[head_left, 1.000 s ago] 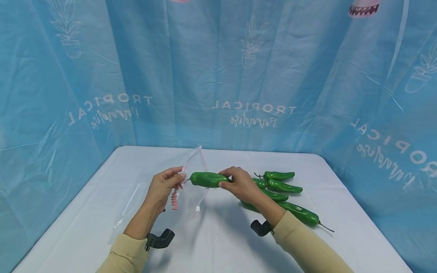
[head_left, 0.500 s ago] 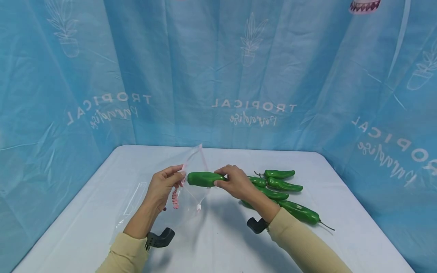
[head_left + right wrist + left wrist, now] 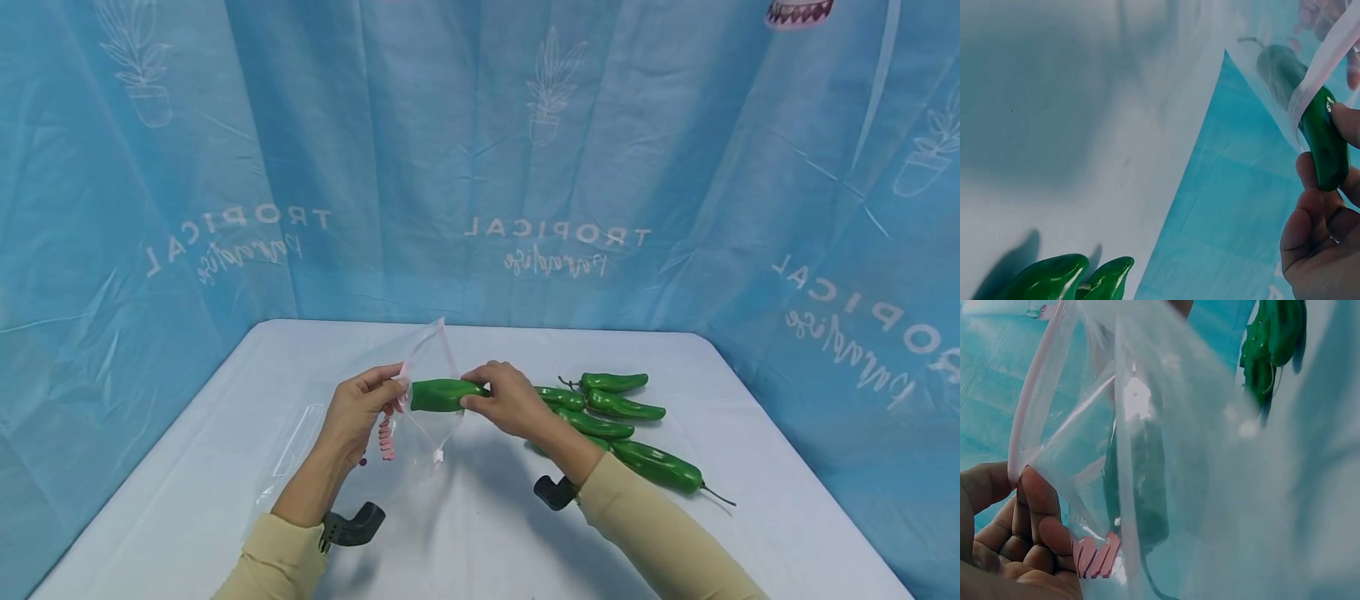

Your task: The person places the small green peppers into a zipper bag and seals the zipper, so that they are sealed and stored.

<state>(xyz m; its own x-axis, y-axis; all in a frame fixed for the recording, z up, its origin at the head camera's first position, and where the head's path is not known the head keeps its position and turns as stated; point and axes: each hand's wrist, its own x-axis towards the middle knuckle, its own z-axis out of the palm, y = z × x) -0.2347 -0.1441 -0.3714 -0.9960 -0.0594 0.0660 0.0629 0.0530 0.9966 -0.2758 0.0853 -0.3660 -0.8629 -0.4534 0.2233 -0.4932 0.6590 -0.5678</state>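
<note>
My left hand (image 3: 358, 411) pinches the pink-edged rim of a clear zip bag (image 3: 1141, 450) between thumb and fingers, its mouth spread toward the right. By its tip, my right hand (image 3: 510, 400) grips a green chili pepper (image 3: 438, 395). In the right wrist view the stem end of this pepper (image 3: 1324, 137) is inside the bag, seen through the plastic, while the tip end sticks out. Pink print shows on the bag below my left fingers. The far part of the bag lies over the white table.
Several green peppers (image 3: 660, 467) lie in a loose group on the right of the white table (image 3: 480, 533). Blue curtains (image 3: 450, 167) with printed lettering hang behind and at both sides. A small dark round thing (image 3: 363, 462) shows beside my left wrist.
My right hand has moved left, carrying the pepper stem-first into the bag's mouth. My left hand has stayed nearly still, holding the rim.
</note>
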